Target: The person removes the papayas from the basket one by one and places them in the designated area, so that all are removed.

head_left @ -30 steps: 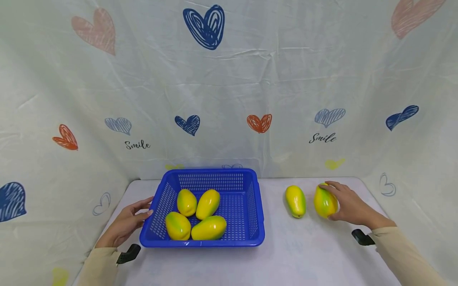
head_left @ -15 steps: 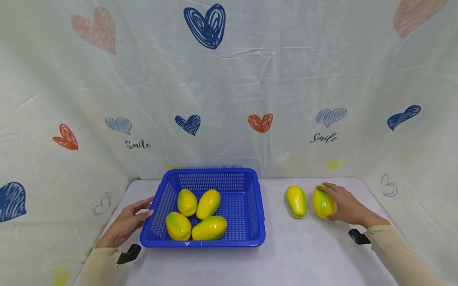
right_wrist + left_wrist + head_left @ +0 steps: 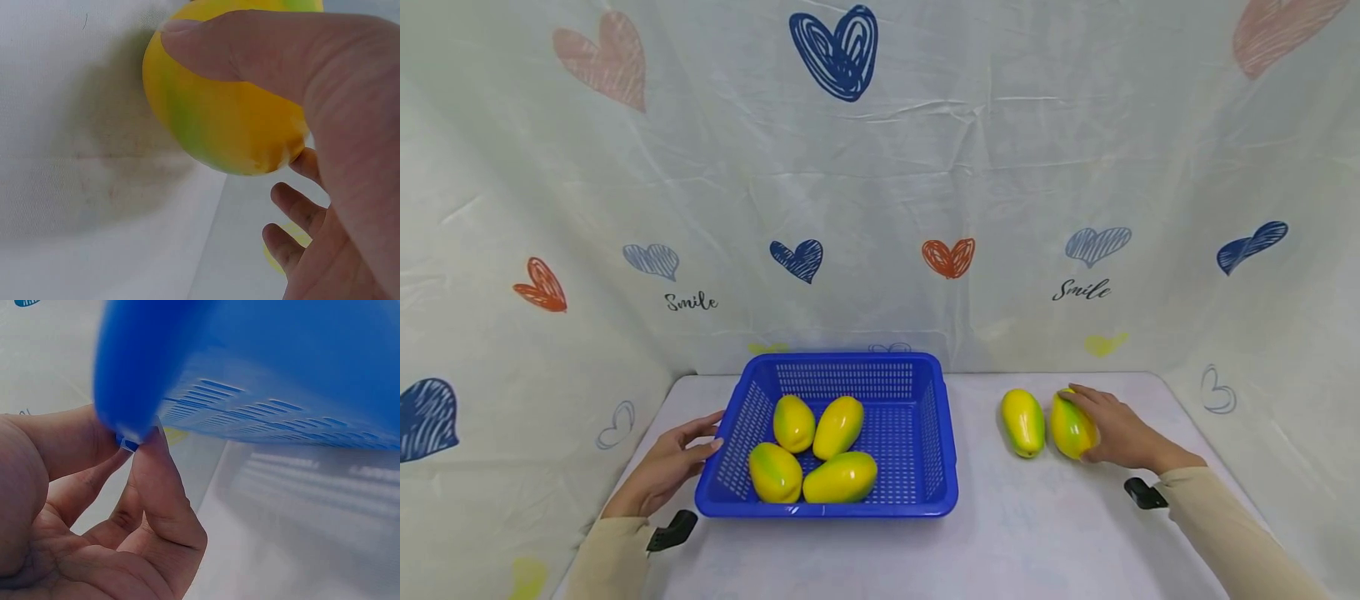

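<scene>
My right grip [image 3: 1122, 429] is pinching the outer fruit [image 3: 1071, 429] beside the loose fruit [image 3: 1023, 423] on the table [image 3: 1030, 533], probably needing even pressure, while my left grip [image 3: 664, 468] is pinching the basket rim [image 3: 820, 511].

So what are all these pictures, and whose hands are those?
There's no robot here, just a person's two bare hands. The wide picture comes from a camera on their head, looking forward and down. The two close-up pictures come from a camera on each wrist. The left hand pinches the edge of a blue basket, which has four yellow-green fruits inside. The right hand holds a fifth fruit. A sixth fruit lies beside that one on the white table.
</scene>
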`<action>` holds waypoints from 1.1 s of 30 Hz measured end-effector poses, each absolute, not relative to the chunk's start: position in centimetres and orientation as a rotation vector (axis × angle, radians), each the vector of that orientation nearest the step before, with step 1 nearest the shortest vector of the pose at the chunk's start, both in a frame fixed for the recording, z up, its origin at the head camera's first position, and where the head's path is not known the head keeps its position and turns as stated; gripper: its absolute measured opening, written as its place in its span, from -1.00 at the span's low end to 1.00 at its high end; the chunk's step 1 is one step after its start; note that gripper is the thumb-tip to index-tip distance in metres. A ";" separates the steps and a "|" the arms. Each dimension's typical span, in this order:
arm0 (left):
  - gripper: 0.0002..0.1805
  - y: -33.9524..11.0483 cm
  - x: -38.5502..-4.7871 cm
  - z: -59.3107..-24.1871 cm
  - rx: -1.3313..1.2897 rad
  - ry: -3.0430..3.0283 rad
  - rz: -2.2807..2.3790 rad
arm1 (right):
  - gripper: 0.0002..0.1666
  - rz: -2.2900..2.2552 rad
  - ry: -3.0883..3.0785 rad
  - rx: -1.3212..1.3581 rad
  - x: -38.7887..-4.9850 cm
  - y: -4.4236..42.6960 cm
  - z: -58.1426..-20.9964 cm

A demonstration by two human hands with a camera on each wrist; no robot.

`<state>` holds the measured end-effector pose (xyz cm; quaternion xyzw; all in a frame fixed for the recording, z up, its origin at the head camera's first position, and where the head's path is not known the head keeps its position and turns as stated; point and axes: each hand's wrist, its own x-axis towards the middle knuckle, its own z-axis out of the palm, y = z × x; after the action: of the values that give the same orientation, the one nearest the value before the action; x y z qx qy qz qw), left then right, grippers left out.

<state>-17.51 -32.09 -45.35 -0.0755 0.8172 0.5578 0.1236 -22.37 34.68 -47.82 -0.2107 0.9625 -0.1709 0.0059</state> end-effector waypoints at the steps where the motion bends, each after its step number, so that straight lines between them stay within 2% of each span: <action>1: -0.27 -32.1 -17.5 -45.4 -0.223 2.382 1.627 | 0.14 -0.533 3.012 -0.668 -22.4 34.7 -47.9; 33: -0.28 -32.0 -17.4 -45.6 -0.211 2.392 1.635 | 0.15 -0.518 2.945 -0.675 -22.6 34.5 -47.7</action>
<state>-17.38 -32.03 -45.55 -0.0722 0.8177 0.5588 0.1180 -22.64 34.47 -47.69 -0.2200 0.9600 -0.1688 0.0382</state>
